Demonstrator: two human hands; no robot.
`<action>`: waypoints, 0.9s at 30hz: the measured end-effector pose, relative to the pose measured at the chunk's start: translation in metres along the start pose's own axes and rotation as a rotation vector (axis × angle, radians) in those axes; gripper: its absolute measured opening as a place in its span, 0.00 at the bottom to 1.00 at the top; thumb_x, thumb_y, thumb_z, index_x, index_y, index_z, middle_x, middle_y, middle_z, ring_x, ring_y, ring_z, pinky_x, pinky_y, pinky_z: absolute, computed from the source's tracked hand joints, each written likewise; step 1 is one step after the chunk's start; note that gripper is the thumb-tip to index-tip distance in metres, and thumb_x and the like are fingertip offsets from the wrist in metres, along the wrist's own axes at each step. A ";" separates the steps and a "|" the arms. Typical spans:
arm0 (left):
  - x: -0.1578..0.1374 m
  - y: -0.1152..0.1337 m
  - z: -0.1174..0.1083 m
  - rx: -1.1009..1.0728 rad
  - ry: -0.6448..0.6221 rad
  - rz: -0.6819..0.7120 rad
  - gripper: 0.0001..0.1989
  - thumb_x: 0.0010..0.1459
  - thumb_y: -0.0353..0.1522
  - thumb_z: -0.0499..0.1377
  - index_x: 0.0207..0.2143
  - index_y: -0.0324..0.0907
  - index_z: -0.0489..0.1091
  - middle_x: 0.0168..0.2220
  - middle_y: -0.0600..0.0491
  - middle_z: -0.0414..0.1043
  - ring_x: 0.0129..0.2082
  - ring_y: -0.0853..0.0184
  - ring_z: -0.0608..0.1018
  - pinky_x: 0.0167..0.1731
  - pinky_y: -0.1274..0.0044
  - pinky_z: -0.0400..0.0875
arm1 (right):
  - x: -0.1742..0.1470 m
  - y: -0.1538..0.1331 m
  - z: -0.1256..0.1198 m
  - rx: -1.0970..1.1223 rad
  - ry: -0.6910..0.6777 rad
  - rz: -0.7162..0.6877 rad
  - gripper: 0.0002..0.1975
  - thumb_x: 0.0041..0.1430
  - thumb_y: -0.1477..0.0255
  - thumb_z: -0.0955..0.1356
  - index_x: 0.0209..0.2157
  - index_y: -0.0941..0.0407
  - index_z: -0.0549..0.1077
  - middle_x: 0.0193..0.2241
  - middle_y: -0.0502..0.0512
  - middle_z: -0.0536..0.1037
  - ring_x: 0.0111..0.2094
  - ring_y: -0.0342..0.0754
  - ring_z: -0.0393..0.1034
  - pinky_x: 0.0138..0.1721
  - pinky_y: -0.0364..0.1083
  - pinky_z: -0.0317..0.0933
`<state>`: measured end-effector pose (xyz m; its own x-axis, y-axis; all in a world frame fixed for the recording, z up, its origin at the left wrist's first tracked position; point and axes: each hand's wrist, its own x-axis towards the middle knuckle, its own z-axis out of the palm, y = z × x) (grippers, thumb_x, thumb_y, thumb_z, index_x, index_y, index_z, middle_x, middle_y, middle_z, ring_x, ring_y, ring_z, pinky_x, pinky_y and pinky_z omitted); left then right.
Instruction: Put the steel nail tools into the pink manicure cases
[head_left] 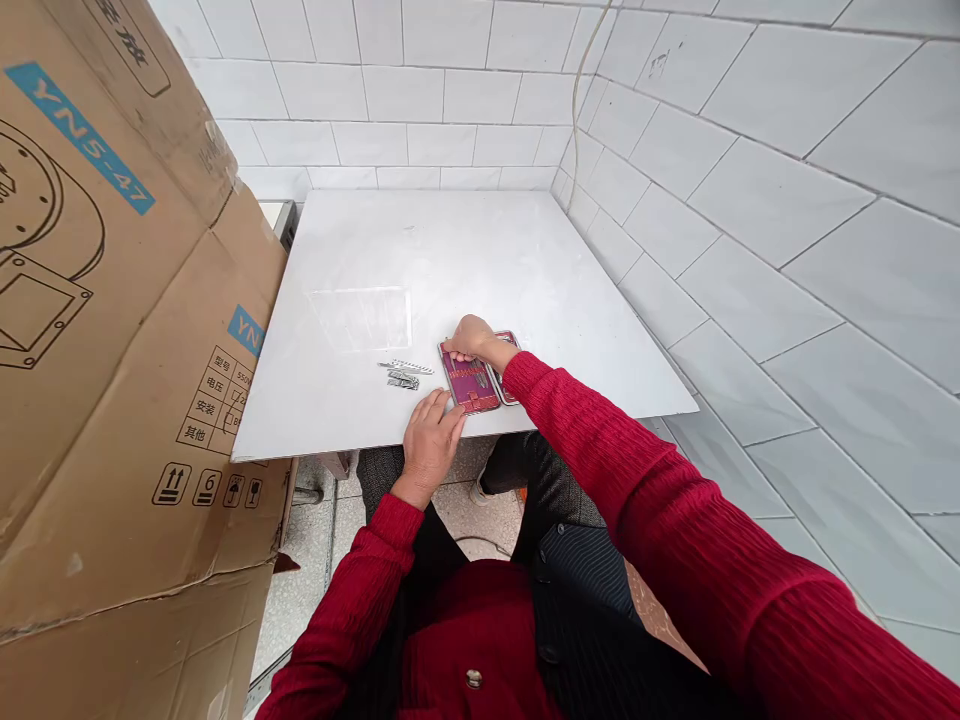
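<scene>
An opened maroon manicure case (474, 388) lies near the front edge of the white table, with several slim metal tools held in a row inside. My right hand (472, 338) reaches over its far left part, fingers bent and pressed together; whatever is in them is hidden. My left hand (431, 440) rests at the table's front edge, fingers stretched out, the thumb by the case's near left corner. Left of the case are loose silver nail clippers (403, 380) and a slim, pale metal tool (409, 367). My right forearm partly covers the case's right half.
A large cardboard box (142, 400) stands close along the left side of the white table (480, 250). Tiled walls (750, 200) border the table at the back and right. A pale cable (576, 110) hangs in the far corner.
</scene>
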<state>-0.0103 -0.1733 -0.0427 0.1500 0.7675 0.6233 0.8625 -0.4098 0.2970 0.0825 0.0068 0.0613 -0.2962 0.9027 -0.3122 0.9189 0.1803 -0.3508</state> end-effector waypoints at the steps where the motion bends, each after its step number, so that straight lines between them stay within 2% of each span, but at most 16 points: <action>1: 0.000 0.000 0.000 0.000 -0.003 -0.002 0.10 0.69 0.32 0.56 0.47 0.43 0.76 0.54 0.41 0.75 0.58 0.54 0.75 0.56 0.59 0.73 | 0.001 0.001 -0.003 0.072 0.020 0.003 0.10 0.61 0.75 0.67 0.30 0.60 0.80 0.26 0.56 0.83 0.24 0.43 0.75 0.29 0.38 0.68; 4: 0.000 0.000 0.001 0.000 -0.005 -0.014 0.10 0.68 0.32 0.57 0.47 0.44 0.76 0.54 0.42 0.75 0.58 0.54 0.75 0.56 0.58 0.73 | 0.006 -0.010 -0.008 0.167 0.030 -0.066 0.10 0.61 0.76 0.66 0.32 0.61 0.80 0.31 0.58 0.84 0.26 0.41 0.75 0.31 0.38 0.67; 8: -0.001 0.000 0.001 -0.004 0.003 -0.022 0.09 0.68 0.31 0.57 0.47 0.44 0.76 0.54 0.43 0.75 0.58 0.55 0.76 0.56 0.59 0.73 | 0.008 -0.049 0.003 -0.095 0.020 -0.279 0.07 0.56 0.78 0.70 0.36 0.60 0.81 0.35 0.60 0.84 0.34 0.47 0.79 0.37 0.40 0.68; 10: -0.001 0.000 0.000 -0.003 0.000 -0.023 0.10 0.68 0.31 0.57 0.47 0.44 0.76 0.54 0.44 0.75 0.58 0.56 0.75 0.57 0.60 0.73 | 0.005 -0.069 0.012 -0.217 0.002 -0.311 0.10 0.55 0.78 0.71 0.39 0.61 0.81 0.38 0.62 0.84 0.39 0.51 0.79 0.38 0.42 0.68; 13: -0.001 0.000 -0.002 -0.001 -0.016 -0.018 0.10 0.69 0.31 0.57 0.49 0.45 0.76 0.55 0.44 0.75 0.58 0.56 0.75 0.57 0.60 0.74 | -0.002 -0.082 0.019 -0.219 -0.077 -0.319 0.10 0.56 0.78 0.69 0.39 0.61 0.81 0.38 0.62 0.84 0.38 0.50 0.78 0.36 0.42 0.66; 16: 0.000 -0.001 -0.001 0.014 -0.001 -0.002 0.10 0.69 0.31 0.57 0.48 0.44 0.76 0.54 0.43 0.75 0.58 0.56 0.76 0.56 0.60 0.74 | -0.005 -0.065 0.012 -0.125 -0.025 -0.309 0.11 0.59 0.78 0.66 0.38 0.60 0.82 0.37 0.59 0.84 0.35 0.47 0.76 0.34 0.41 0.64; 21: 0.001 -0.002 0.000 0.018 0.011 0.008 0.10 0.68 0.31 0.57 0.47 0.43 0.76 0.53 0.41 0.76 0.58 0.53 0.76 0.55 0.58 0.74 | -0.013 0.007 -0.014 -0.129 0.180 -0.149 0.12 0.61 0.76 0.65 0.35 0.60 0.82 0.34 0.58 0.83 0.34 0.47 0.75 0.34 0.41 0.60; 24: 0.001 -0.004 0.001 0.018 0.007 0.020 0.10 0.68 0.32 0.57 0.48 0.43 0.76 0.54 0.41 0.76 0.58 0.53 0.76 0.55 0.58 0.74 | -0.029 0.038 -0.018 -0.153 0.163 -0.073 0.12 0.62 0.74 0.65 0.34 0.59 0.82 0.32 0.57 0.83 0.33 0.47 0.75 0.33 0.41 0.60; 27: 0.001 -0.005 0.003 0.026 0.020 0.025 0.10 0.68 0.32 0.57 0.48 0.43 0.76 0.54 0.40 0.75 0.58 0.52 0.76 0.55 0.58 0.74 | -0.043 0.043 -0.010 -0.213 0.129 -0.047 0.11 0.64 0.69 0.67 0.36 0.58 0.82 0.36 0.60 0.84 0.38 0.50 0.78 0.36 0.43 0.62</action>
<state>-0.0131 -0.1694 -0.0456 0.1627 0.7470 0.6446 0.8707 -0.4160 0.2624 0.1369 -0.0209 0.0683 -0.3169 0.9313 -0.1794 0.9431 0.2894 -0.1636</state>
